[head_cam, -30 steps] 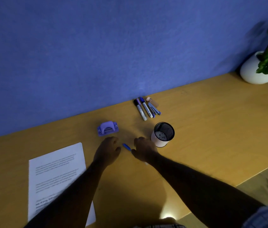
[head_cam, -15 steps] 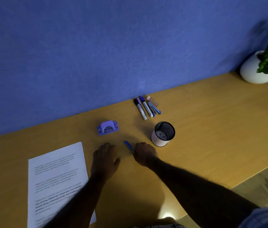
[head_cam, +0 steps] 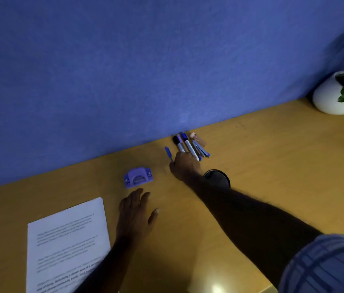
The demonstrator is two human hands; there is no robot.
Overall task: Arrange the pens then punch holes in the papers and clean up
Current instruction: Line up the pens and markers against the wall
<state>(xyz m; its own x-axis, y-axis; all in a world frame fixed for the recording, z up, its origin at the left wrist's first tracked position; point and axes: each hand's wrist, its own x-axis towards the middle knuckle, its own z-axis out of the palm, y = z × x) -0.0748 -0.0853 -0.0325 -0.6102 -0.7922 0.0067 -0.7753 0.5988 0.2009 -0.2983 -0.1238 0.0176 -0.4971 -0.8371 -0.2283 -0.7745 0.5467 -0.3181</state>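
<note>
A row of markers and pens (head_cam: 189, 145) lies by the blue wall. My right hand (head_cam: 184, 167) reaches up to them and grips a thin blue pen (head_cam: 168, 153), whose cap end sticks out to the left of the row. My left hand (head_cam: 136, 212) rests flat and open on the desk, below the purple hole punch (head_cam: 138, 177). A printed sheet of paper (head_cam: 67, 244) lies at the lower left, partly under my left forearm. The pen cup (head_cam: 217, 178) sits behind my right wrist, mostly hidden.
A white pot with a green plant (head_cam: 335, 96) stands at the far right against the wall. The wooden desk (head_cam: 272, 166) ends at its front edge on the lower right.
My right hand has carried the blue pen from the middle of the desk up to the left side of the pen row. My left hand has flattened and stayed near the paper.
</note>
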